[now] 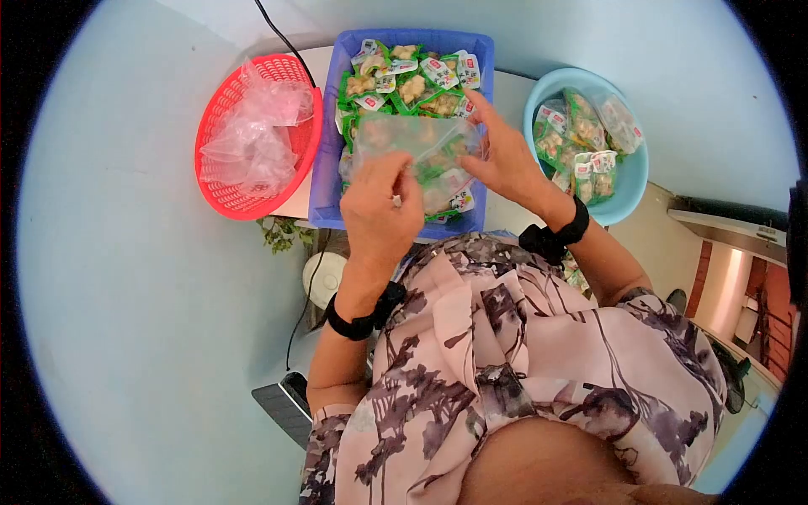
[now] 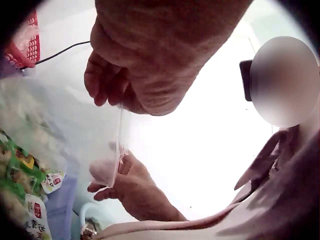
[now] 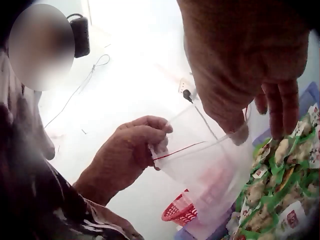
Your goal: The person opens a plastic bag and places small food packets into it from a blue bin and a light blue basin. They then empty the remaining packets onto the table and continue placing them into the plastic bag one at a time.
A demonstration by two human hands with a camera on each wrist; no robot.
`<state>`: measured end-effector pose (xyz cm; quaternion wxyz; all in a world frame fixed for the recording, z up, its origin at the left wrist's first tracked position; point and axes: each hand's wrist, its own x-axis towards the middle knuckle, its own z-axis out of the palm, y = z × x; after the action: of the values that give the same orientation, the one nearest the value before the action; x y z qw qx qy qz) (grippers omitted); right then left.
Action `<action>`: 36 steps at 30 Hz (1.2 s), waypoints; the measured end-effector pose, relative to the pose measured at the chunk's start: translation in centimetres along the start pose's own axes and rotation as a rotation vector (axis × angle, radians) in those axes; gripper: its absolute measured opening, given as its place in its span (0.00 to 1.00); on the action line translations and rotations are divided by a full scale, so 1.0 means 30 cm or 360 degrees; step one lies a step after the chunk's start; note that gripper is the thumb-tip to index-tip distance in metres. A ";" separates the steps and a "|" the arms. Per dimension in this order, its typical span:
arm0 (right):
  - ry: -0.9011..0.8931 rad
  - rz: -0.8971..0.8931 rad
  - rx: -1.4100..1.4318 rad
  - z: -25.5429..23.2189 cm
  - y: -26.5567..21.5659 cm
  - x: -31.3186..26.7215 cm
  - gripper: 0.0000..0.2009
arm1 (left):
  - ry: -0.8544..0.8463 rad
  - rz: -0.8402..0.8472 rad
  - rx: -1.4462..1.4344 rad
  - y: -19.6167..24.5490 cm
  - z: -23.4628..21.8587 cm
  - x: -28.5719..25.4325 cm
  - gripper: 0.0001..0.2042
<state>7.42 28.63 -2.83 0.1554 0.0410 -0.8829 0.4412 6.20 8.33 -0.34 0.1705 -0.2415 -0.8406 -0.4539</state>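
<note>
A clear plastic zip bag (image 1: pixel 396 135) is stretched between the two hands over a blue crate (image 1: pixel 326 181) of snack packets. My left hand (image 1: pixel 383 202) pinches one side of its mouth between thumb and bent fingers. At the opposite side is my right hand (image 1: pixel 509 164), its thumb inside the mouth and its fingers spread straight outside. In the right wrist view a red line runs along the mouth of the bag (image 3: pixel 205 175), and no packet shows inside. The small packets (image 3: pixel 272 190) below have green edges, white labels and pale lumpy contents.
A red basket (image 1: pixel 220 181) with crumpled clear bags (image 1: pixel 257 139) stands left of the crate. To the right, a light-blue basin (image 1: pixel 623 202) holds several filled bags (image 1: pixel 581 126). A black cable (image 1: pixel 282 38) hangs down behind the red basket, close to the wall.
</note>
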 end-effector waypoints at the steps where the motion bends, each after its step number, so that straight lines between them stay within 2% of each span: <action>1: 0.0051 -0.0094 -0.0042 -0.001 -0.011 0.002 0.30 | -0.0015 0.0036 -0.0020 0.001 0.004 0.000 0.09; 4: 0.0082 -0.0201 -0.0117 -0.008 -0.024 0.009 0.21 | -0.0074 0.0083 -0.0071 0.005 0.017 -0.003 0.10; 6: 0.0092 -0.0130 -0.0080 0.004 0.013 0.009 0.13 | -0.0119 0.0027 -0.0087 0.001 0.020 -0.008 0.11; 9: 0.0157 0.0001 -0.0019 0.003 -0.012 0.012 0.05 | -0.0249 -0.0081 0.0011 0.027 0.004 -0.003 0.12; 12: 0.0275 -0.0013 0.0034 0.022 -0.021 0.019 0.06 | -0.0276 -0.0136 0.0090 0.029 0.018 -0.010 0.12; 15: 0.0301 -0.0022 0.0052 0.025 -0.038 0.026 0.05 | -0.0141 0.0024 0.0228 -0.021 0.044 -0.030 0.09; 21: 0.0195 -0.0213 0.0078 0.019 -0.024 0.017 0.05 | -0.0086 0.0117 0.0510 -0.031 0.012 -0.024 0.04; 24: 0.0191 -0.0263 0.0099 0.022 -0.042 0.016 0.05 | -0.0203 0.0123 0.0625 -0.052 0.011 -0.029 0.03; 30: 0.0205 -0.0150 0.0059 0.023 -0.036 0.027 0.05 | -0.0184 0.0106 0.0529 -0.055 0.037 -0.043 0.04; 36: 0.0079 -0.0197 -0.0124 0.036 0.018 0.011 0.04 | -0.0186 0.0009 0.0429 -0.102 0.022 -0.043 0.05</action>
<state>6.73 28.13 -3.75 0.2058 0.0784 -0.8910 0.3971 5.52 7.13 -3.43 0.1535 -0.2447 -0.9017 -0.3217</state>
